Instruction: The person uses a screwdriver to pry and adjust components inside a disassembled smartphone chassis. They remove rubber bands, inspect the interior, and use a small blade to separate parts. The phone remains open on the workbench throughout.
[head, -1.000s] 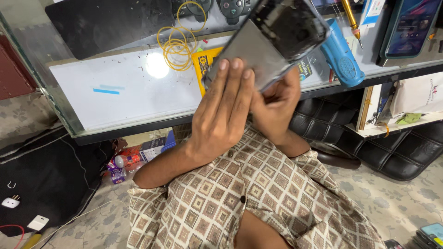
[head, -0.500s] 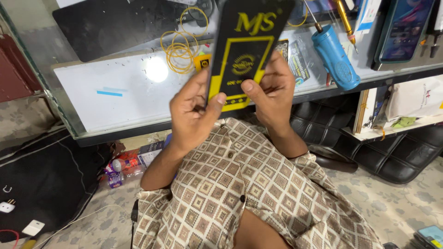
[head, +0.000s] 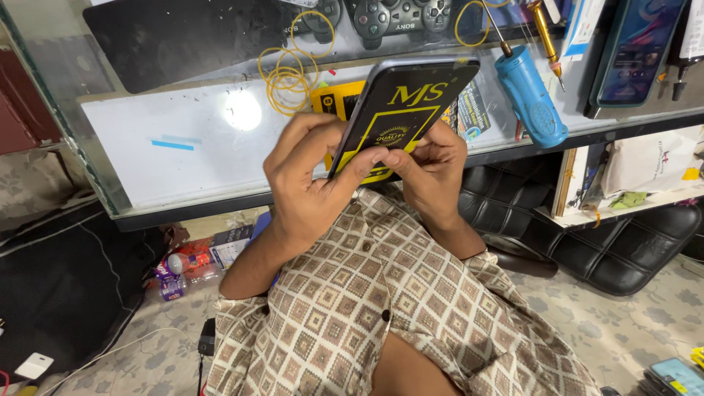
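Observation:
Both my hands hold a phone-sized flat slab [head: 405,110], black with yellow print on the face toward me, tilted up and away over the counter edge. My left hand [head: 312,176] grips its lower left side, thumb pressed on the front face. My right hand [head: 433,165] holds the lower right corner, fingers curled behind it. Under the slab a yellow and black packet [head: 334,101] lies on the glass counter [head: 147,139].
On the counter lie yellow rubber bands [head: 282,81], a black mat [head: 176,40], a game controller [head: 400,16], a blue electric screwdriver [head: 529,95] and a phone [head: 636,51]. A black cushioned seat [head: 623,249] stands at the right; bottles and boxes [head: 198,260] lie on the floor.
The slab was turned from its grey reflective side to the black and yellow face, then lowered and tilted flatter. My hands have slid down to its lower end.

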